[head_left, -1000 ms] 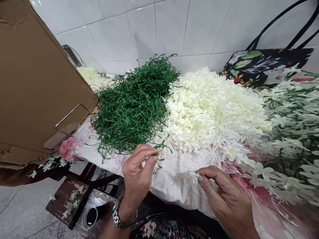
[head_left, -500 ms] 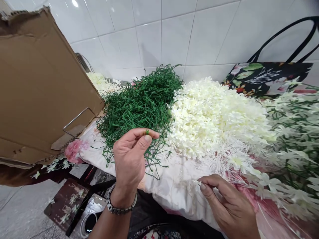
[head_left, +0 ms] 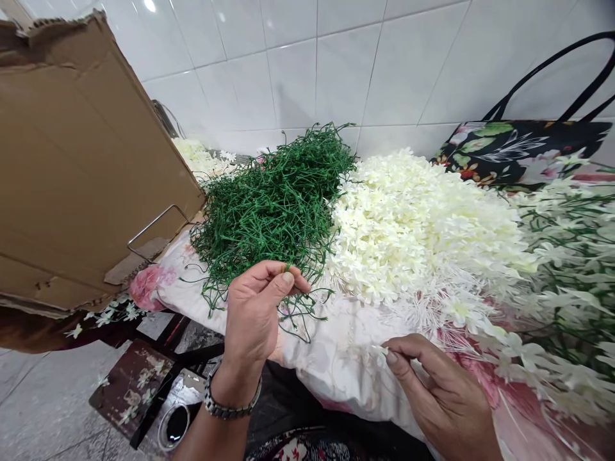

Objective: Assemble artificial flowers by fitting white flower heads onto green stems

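Left hand (head_left: 257, 314) and right hand (head_left: 444, 390) sit at seven and between four and five o'clock from the middle of my view, each with thumb and forefinger pinched together. From my seat, the biggest thing is the tiled wall (head_left: 269, 83) across twelve o'clock, with a cardboard box (head_left: 86, 166) standing at nine to ten. A flowered cloth (head_left: 336, 378) runs below; I suppose it gives small pieces a pale, soft bed. The white flower heap (head_left: 423, 224) lies at three o'clock and the green stem heap (head_left: 273, 205) at eleven, touching at their edges; my guess is that they are sorted by kind so both are within reach. Stemmed white flowers (head_left: 542, 301) spread at four, probably set aside from the loose ones. A black flowered bag (head_left: 523, 147) rests near the wall at two to three. Down at eight is a brown board (head_left: 114, 387), and beside it a cup (head_left: 162, 428) of dark liquid (head_left: 177, 424), low and off the cloth, perhaps against spills. On the left wrist I see a metal watch (head_left: 230, 408). Smallest are the held pieces: a bit of green stem (head_left: 288, 267) in the left pinch, a white piece (head_left: 380, 350) in the right, well apart. I judge the fingertip grip suits such thin things; I cannot tell whether the right one is a whole flower.
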Available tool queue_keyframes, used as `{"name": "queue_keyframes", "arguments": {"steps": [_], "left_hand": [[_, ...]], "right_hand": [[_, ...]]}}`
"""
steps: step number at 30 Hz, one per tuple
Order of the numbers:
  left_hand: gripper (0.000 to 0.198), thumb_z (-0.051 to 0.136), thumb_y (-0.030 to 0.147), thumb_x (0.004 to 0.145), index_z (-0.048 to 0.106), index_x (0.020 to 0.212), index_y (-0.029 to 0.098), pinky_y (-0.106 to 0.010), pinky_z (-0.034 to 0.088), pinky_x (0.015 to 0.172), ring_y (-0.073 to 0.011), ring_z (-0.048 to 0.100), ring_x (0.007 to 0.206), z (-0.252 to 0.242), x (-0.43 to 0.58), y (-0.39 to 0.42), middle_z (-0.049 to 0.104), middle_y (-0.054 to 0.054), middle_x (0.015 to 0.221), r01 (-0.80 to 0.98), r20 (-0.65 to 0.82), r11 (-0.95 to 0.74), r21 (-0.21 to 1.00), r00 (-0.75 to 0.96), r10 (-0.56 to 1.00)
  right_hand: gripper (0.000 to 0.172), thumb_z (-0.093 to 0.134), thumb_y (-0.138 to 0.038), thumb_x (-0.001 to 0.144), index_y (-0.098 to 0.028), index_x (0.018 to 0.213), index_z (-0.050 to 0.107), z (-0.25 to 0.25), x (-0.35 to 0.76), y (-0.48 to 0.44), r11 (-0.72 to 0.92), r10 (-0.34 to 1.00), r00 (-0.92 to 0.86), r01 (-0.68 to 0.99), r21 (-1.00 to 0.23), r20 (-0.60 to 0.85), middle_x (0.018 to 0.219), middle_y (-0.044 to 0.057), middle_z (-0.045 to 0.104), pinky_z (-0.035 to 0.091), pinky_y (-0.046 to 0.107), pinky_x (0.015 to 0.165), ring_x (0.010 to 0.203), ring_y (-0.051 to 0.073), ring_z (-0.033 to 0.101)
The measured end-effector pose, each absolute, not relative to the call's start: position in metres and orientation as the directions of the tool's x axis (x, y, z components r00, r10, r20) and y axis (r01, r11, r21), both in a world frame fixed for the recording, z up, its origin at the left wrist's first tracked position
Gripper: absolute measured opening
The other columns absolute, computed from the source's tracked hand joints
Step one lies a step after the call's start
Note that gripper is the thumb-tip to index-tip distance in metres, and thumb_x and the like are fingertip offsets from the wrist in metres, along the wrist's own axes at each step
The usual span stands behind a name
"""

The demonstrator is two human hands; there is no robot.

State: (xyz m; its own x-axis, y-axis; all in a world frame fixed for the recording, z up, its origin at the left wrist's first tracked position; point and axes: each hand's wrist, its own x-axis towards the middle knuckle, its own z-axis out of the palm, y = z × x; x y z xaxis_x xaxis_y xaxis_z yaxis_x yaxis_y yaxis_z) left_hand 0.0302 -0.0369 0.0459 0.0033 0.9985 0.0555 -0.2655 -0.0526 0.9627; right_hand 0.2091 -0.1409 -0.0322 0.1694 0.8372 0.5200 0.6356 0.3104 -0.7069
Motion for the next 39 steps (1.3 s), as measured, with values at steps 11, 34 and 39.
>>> {"name": "queue_keyframes", "arguments": {"steps": [11,34,39], "left_hand": [[0.004,0.070,0.016,0.063,0.066,0.064,0.017,-0.031,0.057,0.064,-0.0142,0.066,0.058,0.042,0.052,-0.060,0.068,0.001,0.059,-0.523,-0.015,0.058,0.850,0.085,0.996],[0.008,0.065,0.022,0.076,0.070,0.073,0.017,-0.021,0.040,0.055,-0.0108,0.051,0.055,-0.003,0.000,-0.086,0.060,0.001,0.056,-0.006,-0.025,0.026,1.000,0.164,0.986],[0.009,0.063,0.020,0.076,0.070,0.072,0.016,-0.020,0.039,0.054,-0.0093,0.050,0.053,-0.004,0.008,-0.085,0.059,0.002,0.055,-0.116,-0.048,0.066,0.991,0.149,0.988]], "right_hand": [[0.013,0.052,-0.014,0.084,-0.019,0.075,0.060,0.002,0.186,-0.128,0.391,0.867,0.073,0.515,-0.763,0.494,0.086,0.007,0.064,0.050,0.024,0.067,0.092,0.018,0.061],[0.014,0.050,-0.011,0.083,-0.017,0.073,0.058,0.032,0.182,-0.075,0.397,0.905,-0.105,0.561,-0.727,0.413,0.075,0.001,0.061,0.047,0.024,0.063,0.069,0.012,0.057],[0.013,0.051,-0.012,0.083,-0.017,0.074,0.059,0.019,0.183,-0.075,0.373,0.900,-0.087,0.662,-0.650,0.427,0.090,0.006,0.062,0.047,0.033,0.077,0.088,0.018,0.058]]}}
